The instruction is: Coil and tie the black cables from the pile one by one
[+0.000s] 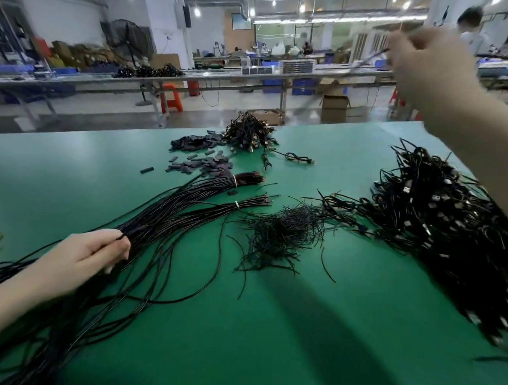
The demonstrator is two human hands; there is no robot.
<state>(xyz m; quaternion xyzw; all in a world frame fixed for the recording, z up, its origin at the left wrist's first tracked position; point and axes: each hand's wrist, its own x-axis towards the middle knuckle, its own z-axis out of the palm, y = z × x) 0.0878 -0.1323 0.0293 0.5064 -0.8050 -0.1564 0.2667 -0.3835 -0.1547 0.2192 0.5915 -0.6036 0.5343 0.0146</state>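
Note:
A pile of long black cables point(167, 218) fans across the left of the green table point(281, 335), two bunches of it tied with pale bands near their far ends. My left hand point(88, 253) rests on this pile and pinches one cable near the fingertips. My right hand point(426, 59) is raised high at the upper right, blurred, fingers closed round a thin black cable end point(372, 57) that sticks out to the left. A heap of short black twist ties point(280, 237) lies in the middle.
A big heap of coiled black cables with USB plugs point(456, 237) fills the right side. A smaller cable heap point(249, 132) and dark flat pieces point(199, 154) lie at the far edge. Beyond stand workbenches, cardboard boxes and a person point(471, 26).

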